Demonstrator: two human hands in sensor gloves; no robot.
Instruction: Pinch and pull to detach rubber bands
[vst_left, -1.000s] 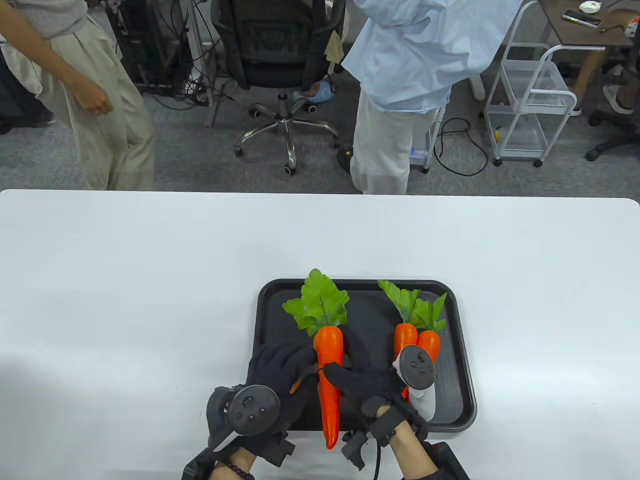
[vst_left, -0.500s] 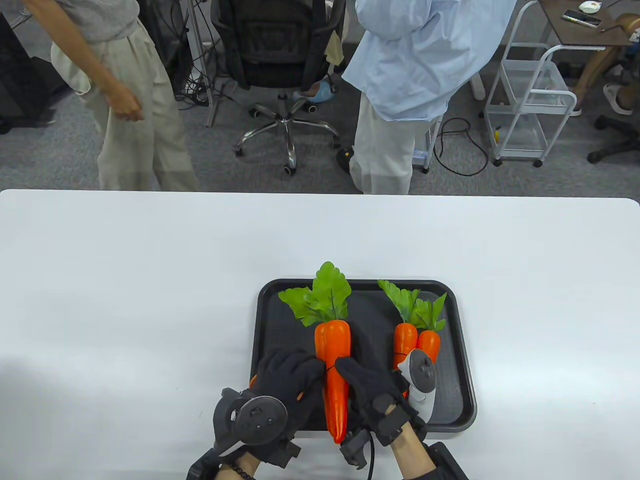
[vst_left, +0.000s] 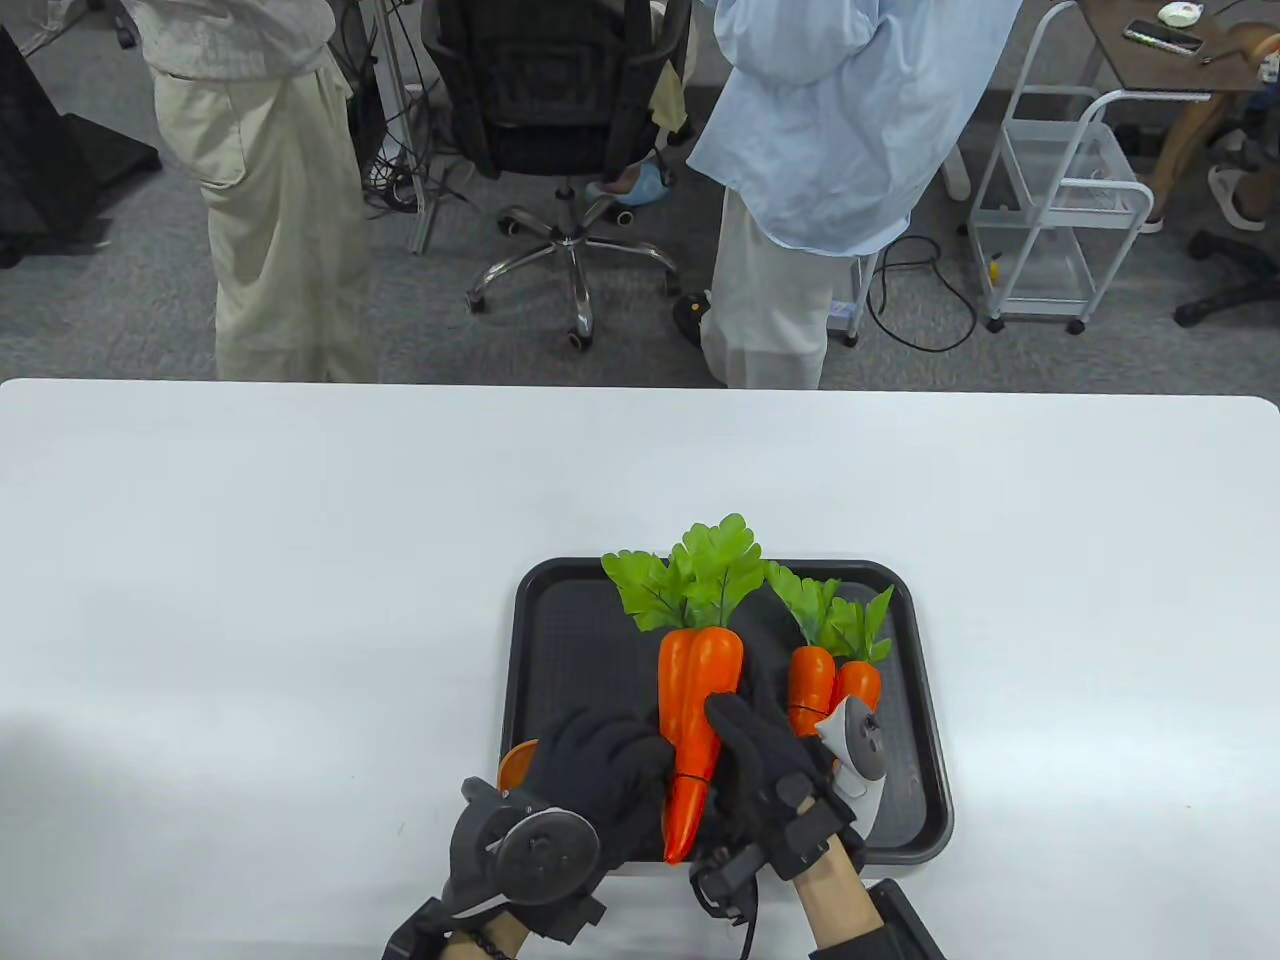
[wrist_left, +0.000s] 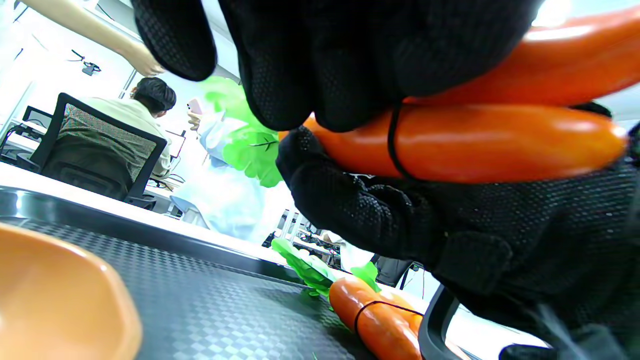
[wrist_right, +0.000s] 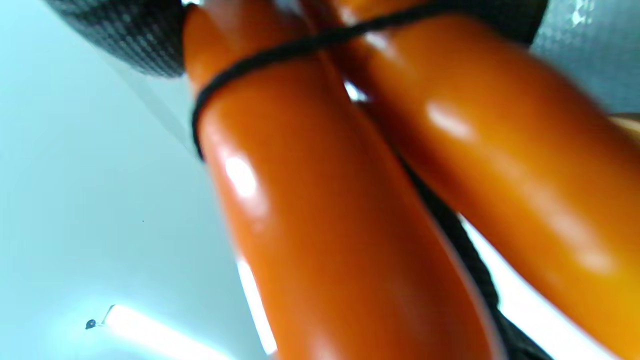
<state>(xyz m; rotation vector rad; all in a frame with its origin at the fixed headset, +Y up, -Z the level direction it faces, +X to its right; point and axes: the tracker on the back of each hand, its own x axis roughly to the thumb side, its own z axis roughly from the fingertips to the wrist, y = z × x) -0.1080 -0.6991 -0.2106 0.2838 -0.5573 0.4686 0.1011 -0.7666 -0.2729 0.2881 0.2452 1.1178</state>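
Two orange toy carrots (vst_left: 697, 700) with green leaves are bound by a thin black rubber band (vst_left: 690, 775) near their tips. Both gloved hands hold this bundle above the black tray (vst_left: 560, 640). My left hand (vst_left: 640, 755) grips it from the left, my right hand (vst_left: 725, 735) from the right. In the left wrist view my fingers (wrist_left: 310, 65) lie over the carrots where the band (wrist_left: 392, 145) crosses them. The right wrist view shows both carrots close up with the band (wrist_right: 300, 45) tight around them. A second banded carrot pair (vst_left: 835, 680) lies on the tray's right side.
An orange dish (vst_left: 515, 765) sits at the tray's front left, partly behind my left hand; it also shows in the left wrist view (wrist_left: 60, 300). The white table (vst_left: 250, 600) surrounds the tray. People and a chair stand beyond the far edge.
The held bundle has turned and shifted right and away, so both carrots now show side by side. Both hands moved with it. The orange dish has come into view.
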